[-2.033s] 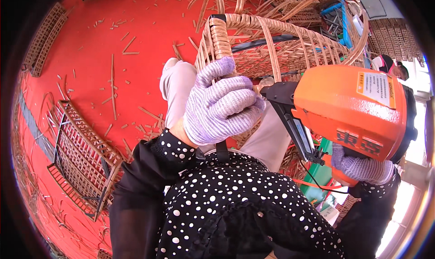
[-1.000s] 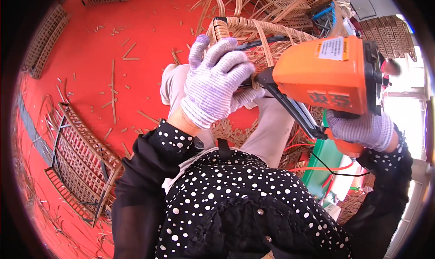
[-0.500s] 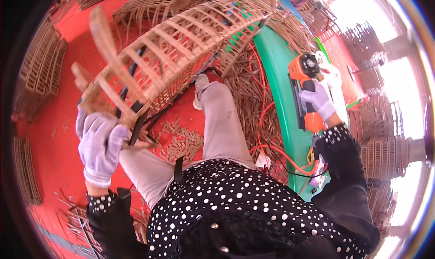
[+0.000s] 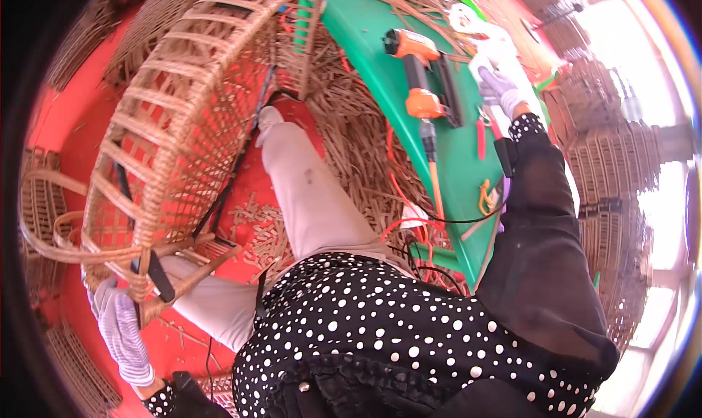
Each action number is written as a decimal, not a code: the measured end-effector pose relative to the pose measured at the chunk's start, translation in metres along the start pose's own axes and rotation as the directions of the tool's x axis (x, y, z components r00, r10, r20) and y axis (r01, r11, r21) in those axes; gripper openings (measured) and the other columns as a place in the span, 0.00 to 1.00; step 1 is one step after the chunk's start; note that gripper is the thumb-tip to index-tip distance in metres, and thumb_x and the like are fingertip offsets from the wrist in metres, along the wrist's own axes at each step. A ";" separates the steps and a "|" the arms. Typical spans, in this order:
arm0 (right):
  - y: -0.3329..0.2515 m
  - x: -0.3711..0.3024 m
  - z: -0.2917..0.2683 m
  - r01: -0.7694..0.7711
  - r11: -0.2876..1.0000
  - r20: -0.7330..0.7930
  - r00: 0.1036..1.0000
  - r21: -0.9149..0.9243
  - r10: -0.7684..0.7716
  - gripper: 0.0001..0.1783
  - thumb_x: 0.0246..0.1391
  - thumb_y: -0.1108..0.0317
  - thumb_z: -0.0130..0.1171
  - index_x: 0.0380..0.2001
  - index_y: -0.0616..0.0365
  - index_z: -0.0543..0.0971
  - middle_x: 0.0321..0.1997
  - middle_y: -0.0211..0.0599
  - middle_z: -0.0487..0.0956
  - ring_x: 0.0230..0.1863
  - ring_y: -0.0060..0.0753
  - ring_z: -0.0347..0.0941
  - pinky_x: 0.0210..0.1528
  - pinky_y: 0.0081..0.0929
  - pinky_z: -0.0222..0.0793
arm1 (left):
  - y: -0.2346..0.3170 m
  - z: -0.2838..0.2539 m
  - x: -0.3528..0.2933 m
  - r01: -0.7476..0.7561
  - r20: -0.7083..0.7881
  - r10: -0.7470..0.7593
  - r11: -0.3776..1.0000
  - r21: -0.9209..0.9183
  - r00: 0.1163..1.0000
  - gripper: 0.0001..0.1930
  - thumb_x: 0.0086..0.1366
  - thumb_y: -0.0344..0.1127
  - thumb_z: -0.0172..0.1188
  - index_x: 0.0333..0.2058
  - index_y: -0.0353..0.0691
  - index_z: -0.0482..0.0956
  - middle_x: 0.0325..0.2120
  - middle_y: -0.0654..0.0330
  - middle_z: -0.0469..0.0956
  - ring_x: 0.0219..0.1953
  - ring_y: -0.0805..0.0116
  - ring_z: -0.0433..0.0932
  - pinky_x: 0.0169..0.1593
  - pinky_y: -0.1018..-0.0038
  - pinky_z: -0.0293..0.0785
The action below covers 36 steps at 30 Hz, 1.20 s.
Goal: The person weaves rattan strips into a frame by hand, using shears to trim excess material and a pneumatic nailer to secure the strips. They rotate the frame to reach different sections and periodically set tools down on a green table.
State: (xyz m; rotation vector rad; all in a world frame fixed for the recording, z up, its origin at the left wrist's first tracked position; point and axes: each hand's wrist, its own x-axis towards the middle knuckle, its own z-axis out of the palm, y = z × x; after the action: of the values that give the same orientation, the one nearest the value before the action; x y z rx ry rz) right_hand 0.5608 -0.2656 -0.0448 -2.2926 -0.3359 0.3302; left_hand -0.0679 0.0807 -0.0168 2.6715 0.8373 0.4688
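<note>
My left hand (image 4: 121, 330), in a pale striped glove, is closed on the near lower end of a large woven wicker frame (image 4: 172, 122). That frame leans upward across the left side, with curved rattan loops and black metal legs. My right hand (image 4: 503, 95), gloved too, reaches over the far side of a green table (image 4: 365, 49). Its fingers look stretched out against a white bundle (image 4: 501, 49), whose kind I cannot make out. On the tabletop, apart from that hand, lies an orange and black nail gun (image 4: 418, 74) with its hose attached.
Red-handled pliers (image 4: 481, 138) and a yellow-handled tool (image 4: 485, 196) lie on the table. Orange and black hoses (image 4: 431, 231) trail off its edge. Loose wicker strips (image 4: 358, 144) and short offcuts (image 4: 259, 231) litter the red floor. Woven panels (image 4: 614, 151) are stacked at right.
The nail gun was in my right hand and now rests on the table; that hand has moved to the white bundle. My left hand and the wicker frame have swung lower and leftward.
</note>
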 end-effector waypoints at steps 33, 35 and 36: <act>-0.270 -0.258 0.217 0.970 -0.232 0.624 -0.136 -0.074 -0.770 0.36 0.31 0.57 0.67 0.47 0.58 0.68 0.43 0.46 0.70 0.46 0.49 0.66 0.49 0.41 0.61 | 0.000 0.004 0.019 -0.128 -0.131 0.136 0.990 0.066 0.982 0.13 0.63 0.44 0.48 0.39 0.48 0.78 0.37 0.68 0.79 0.41 0.72 0.75 0.60 0.61 0.49; -0.281 -0.263 0.233 0.915 -0.383 0.613 -0.233 -0.125 -0.755 0.38 0.33 0.48 0.64 0.45 0.60 0.67 0.40 0.44 0.69 0.43 0.46 0.66 0.46 0.38 0.62 | 0.001 0.004 0.018 -0.122 -0.159 0.120 0.992 -0.002 0.980 0.12 0.63 0.43 0.49 0.37 0.46 0.79 0.33 0.65 0.79 0.39 0.68 0.76 0.60 0.62 0.50; -0.284 -0.264 0.236 0.913 -0.388 0.617 -0.235 -0.124 -0.751 0.38 0.33 0.48 0.64 0.45 0.60 0.67 0.40 0.44 0.69 0.43 0.46 0.66 0.46 0.38 0.62 | 0.001 0.003 0.019 -0.120 -0.164 0.117 0.993 -0.006 0.979 0.12 0.63 0.43 0.49 0.37 0.46 0.79 0.33 0.65 0.79 0.39 0.68 0.76 0.60 0.62 0.50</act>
State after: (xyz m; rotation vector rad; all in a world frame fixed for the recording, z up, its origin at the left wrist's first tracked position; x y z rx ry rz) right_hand 0.1967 -0.0096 0.0432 -1.5062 -2.6779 -0.4772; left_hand -0.0519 0.0902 -0.0147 2.7069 0.7161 0.7284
